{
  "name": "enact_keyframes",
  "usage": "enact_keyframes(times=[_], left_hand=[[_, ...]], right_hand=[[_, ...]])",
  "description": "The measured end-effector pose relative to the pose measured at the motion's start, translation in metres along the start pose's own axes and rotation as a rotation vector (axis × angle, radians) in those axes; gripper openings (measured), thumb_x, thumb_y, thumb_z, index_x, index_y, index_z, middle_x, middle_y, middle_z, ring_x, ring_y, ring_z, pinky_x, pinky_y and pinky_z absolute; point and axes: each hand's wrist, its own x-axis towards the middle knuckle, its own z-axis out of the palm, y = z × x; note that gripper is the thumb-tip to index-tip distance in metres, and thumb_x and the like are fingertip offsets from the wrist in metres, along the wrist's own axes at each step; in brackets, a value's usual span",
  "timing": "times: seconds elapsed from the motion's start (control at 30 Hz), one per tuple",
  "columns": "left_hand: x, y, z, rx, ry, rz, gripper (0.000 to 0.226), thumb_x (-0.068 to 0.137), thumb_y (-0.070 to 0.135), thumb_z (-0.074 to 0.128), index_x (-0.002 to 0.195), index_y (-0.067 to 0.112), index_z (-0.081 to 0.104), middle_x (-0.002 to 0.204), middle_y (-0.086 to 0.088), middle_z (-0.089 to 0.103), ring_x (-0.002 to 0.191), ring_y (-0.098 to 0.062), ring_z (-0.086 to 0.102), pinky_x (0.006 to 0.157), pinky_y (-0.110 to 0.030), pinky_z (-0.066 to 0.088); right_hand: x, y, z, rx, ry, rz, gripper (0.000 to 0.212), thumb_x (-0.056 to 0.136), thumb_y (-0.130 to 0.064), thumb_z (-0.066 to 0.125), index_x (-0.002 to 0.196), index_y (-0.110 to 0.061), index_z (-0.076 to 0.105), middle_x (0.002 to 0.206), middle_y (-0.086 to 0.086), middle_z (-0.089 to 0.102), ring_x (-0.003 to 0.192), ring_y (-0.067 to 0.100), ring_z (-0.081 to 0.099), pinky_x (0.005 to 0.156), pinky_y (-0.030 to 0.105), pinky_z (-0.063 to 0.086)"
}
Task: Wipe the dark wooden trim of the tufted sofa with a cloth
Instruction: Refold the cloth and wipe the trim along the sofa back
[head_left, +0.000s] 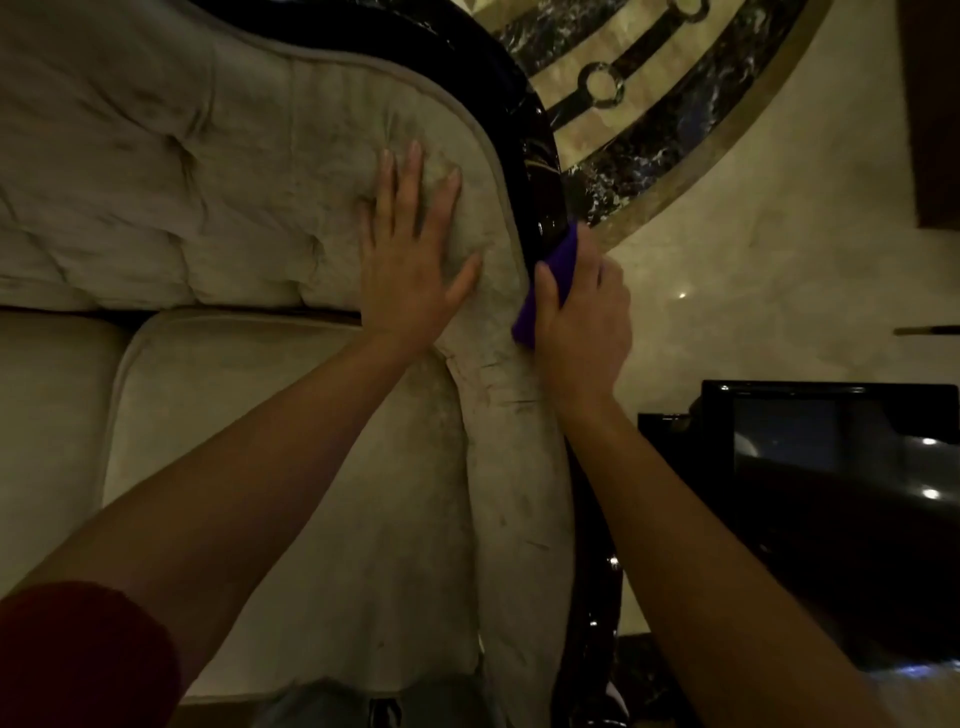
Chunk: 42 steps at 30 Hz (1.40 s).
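The beige tufted sofa (156, 171) fills the left half of the view. Its glossy dark wooden trim (535, 156) curves along the padded arm's outer edge. My right hand (582, 332) grips a purple cloth (556, 280) and presses it against the trim where the arm bends. Fingers spread, my left hand (410, 260) lies flat on the upholstery just left of the trim and holds nothing. Lower down, the trim (597, 597) runs on under my right forearm and is partly hidden.
A glossy black side table (831, 467) stands right of the sofa arm. Beyond the trim lies a polished marble floor (753, 260) with a dark inlaid curved band (649, 104). The seat cushion (311, 467) is below my left arm.
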Motion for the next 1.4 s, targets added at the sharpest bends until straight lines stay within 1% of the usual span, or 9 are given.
enact_keyframes(times=[0.23,0.43,0.6,0.7,0.9,1.07,1.2,1.33,1.4], left_hand=[[0.001,-0.004,0.010,-0.015,0.003,-0.004,0.078,0.095,0.054,0.054,0.161,0.021,0.028,0.171,-0.017,0.015,0.158,-0.039,0.009,0.116,-0.052,0.038],[0.002,-0.011,0.005,-0.041,-0.036,0.036,0.077,0.098,0.057,0.051,0.162,0.023,0.026,0.172,-0.014,0.011,0.160,-0.034,0.004,0.117,-0.053,0.037],[0.001,-0.024,-0.006,-0.086,-0.078,0.120,0.080,0.093,0.040,0.059,0.162,0.025,0.023,0.173,-0.011,0.006,0.160,-0.032,-0.001,0.117,-0.052,0.038],[0.001,-0.033,-0.019,-0.092,-0.120,0.190,0.081,0.088,0.028,0.060,0.161,0.024,0.027,0.173,-0.012,0.008,0.160,-0.032,0.001,0.116,-0.051,0.039],[0.003,-0.037,-0.041,-0.200,-0.165,0.209,0.071,0.087,0.025,0.064,0.155,0.019,0.042,0.172,-0.011,0.017,0.160,-0.029,0.006,0.116,-0.050,0.040],[0.012,-0.046,-0.070,-0.363,-0.208,0.178,0.046,0.090,0.013,0.068,0.136,0.012,0.065,0.164,-0.009,0.037,0.156,-0.026,0.027,0.117,-0.048,0.040],[0.031,-0.062,-0.126,-0.384,0.046,0.099,0.025,0.094,0.016,0.059,0.108,0.005,0.076,0.131,-0.016,0.068,0.123,-0.034,0.062,0.103,-0.045,0.049],[0.064,-0.079,-0.192,-0.253,0.317,0.060,0.022,0.092,0.010,0.061,0.108,0.001,0.073,0.128,-0.018,0.065,0.126,-0.035,0.056,0.109,-0.029,0.038],[0.075,-0.088,-0.216,-0.191,0.372,0.029,0.024,0.091,0.006,0.063,0.112,0.000,0.072,0.133,-0.021,0.061,0.134,-0.038,0.051,0.113,-0.035,0.039]], right_hand=[[-0.035,0.018,-0.003,-0.120,-0.063,-0.011,0.063,0.105,-0.045,0.046,0.157,-0.013,0.033,0.142,0.021,0.055,0.121,0.039,0.058,0.095,0.055,0.053],[0.037,-0.034,0.002,-0.014,0.093,-0.065,0.067,0.104,-0.049,0.040,0.158,-0.010,0.037,0.145,0.020,0.055,0.125,0.038,0.057,0.098,0.052,0.051],[0.105,-0.072,-0.012,-0.015,0.147,-0.330,0.058,0.106,-0.046,0.044,0.154,-0.014,0.045,0.141,0.021,0.057,0.120,0.038,0.058,0.093,0.051,0.052],[0.138,-0.100,-0.020,-0.112,0.114,-0.484,0.055,0.107,-0.049,0.042,0.151,-0.016,0.049,0.133,0.021,0.061,0.112,0.040,0.060,0.087,0.049,0.050],[0.158,-0.134,-0.025,-0.259,0.047,-0.599,0.057,0.109,-0.053,0.035,0.153,-0.017,0.045,0.140,0.020,0.057,0.119,0.041,0.057,0.093,0.051,0.045],[0.170,-0.158,-0.016,-0.164,0.083,-0.545,0.058,0.107,-0.058,0.031,0.141,-0.019,0.058,0.125,0.016,0.066,0.109,0.039,0.062,0.088,0.050,0.048],[0.168,-0.157,-0.009,-0.207,0.162,-0.534,0.054,0.108,-0.053,0.033,0.136,-0.016,0.061,0.117,0.018,0.069,0.100,0.040,0.063,0.080,0.047,0.047],[0.166,-0.163,-0.015,-0.202,0.091,-0.487,0.054,0.108,-0.052,0.035,0.139,-0.011,0.054,0.117,0.017,0.068,0.102,0.038,0.063,0.083,0.048,0.049],[0.164,-0.164,-0.017,-0.168,0.083,-0.455,0.055,0.107,-0.054,0.037,0.135,-0.009,0.053,0.114,0.016,0.069,0.101,0.037,0.064,0.084,0.048,0.050]])
